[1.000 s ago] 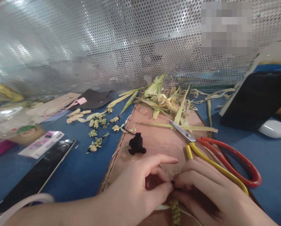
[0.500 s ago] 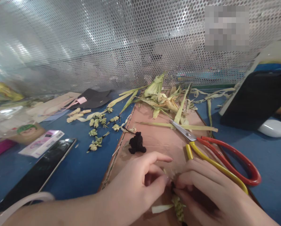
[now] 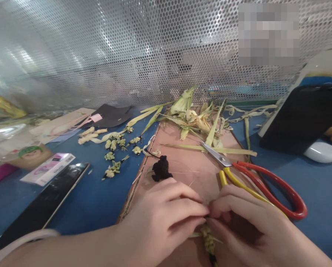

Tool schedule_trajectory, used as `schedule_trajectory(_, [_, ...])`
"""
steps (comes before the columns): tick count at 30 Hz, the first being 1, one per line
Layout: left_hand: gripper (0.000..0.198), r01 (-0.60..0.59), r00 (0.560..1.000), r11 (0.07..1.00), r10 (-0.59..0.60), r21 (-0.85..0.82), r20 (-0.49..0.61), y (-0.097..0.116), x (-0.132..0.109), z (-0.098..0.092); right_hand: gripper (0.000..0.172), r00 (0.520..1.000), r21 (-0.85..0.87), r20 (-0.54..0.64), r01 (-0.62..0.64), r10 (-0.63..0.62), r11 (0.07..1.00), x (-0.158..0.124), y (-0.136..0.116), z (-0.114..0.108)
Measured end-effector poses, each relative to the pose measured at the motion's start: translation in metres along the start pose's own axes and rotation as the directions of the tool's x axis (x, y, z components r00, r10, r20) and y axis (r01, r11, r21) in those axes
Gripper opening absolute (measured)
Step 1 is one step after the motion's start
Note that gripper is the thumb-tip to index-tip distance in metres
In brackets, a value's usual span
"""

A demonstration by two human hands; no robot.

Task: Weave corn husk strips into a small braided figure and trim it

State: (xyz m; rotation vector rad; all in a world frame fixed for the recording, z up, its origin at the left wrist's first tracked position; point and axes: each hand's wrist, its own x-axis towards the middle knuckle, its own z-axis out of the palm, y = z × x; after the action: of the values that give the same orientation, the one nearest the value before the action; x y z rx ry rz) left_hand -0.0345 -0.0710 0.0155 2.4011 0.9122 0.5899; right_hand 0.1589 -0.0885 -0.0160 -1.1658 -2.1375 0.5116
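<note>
A small greenish braid of plant husk (image 3: pixel 209 239) hangs down between my hands, with a dark tie around its lower end. My right hand (image 3: pixel 249 222) pinches it near the top between thumb and fingers. From the other side my left hand (image 3: pixel 163 215) meets it, thumb and fingers closed at the same spot; what exactly lies in that pinch is hidden. Just beyond my left hand rests a bundle of black yarn (image 3: pixel 162 168). Scissors (image 3: pixel 224 161) with one red and one yellow handle lie partly open past my right hand, which covers part of the yellow handle.
Beneath is a cardboard sheet (image 3: pixel 182 163) on a blue table. Husk strips (image 3: pixel 193 115) are heaped at its far end. Several small braided pieces (image 3: pixel 114 142) lie to the left, near a phone (image 3: pixel 43 204). A dark-screened device (image 3: pixel 305 115) stands at right, before a perforated metal panel (image 3: pixel 155 55).
My left hand has moved right and its fingers have closed in against my right fingertips at the braid's top. The black yarn is now partly covered by it.
</note>
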Motion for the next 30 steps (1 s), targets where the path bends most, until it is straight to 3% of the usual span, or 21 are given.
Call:
schedule_trajectory(4, [0.019, 0.013, 1.0, 1.0, -0.013, -0.015, -0.012, -0.002, 0.002, 0.003, 0.011, 1.0, 0.019, -0.015, -0.012, 0.012, 1.0, 0.0, -0.001, 0.0])
schedule_trajectory(14, [0.012, 0.209, 0.977, 0.96, -0.212, -0.185, 0.006, -0.003, 0.006, 0.012, 0.012, 0.998, 0.031, 0.02, -0.064, 0.064, 0.997, 0.0, 0.0, 0.001])
schedule_trajectory(24, [0.008, 0.251, 0.967, 0.948, -0.256, -0.194, -0.001, -0.004, 0.005, 0.015, 0.01, 0.999, 0.003, 0.004, -0.051, 0.051, 0.999, 0.0, 0.0, 0.003])
schedule_trajectory(30, [0.007, 0.308, 0.951, 0.925, -0.3, -0.223, 0.071, -0.005, 0.006, 0.015, 0.009, 0.999, -0.011, -0.014, -0.051, 0.051, 0.999, 0.0, -0.002, 0.005])
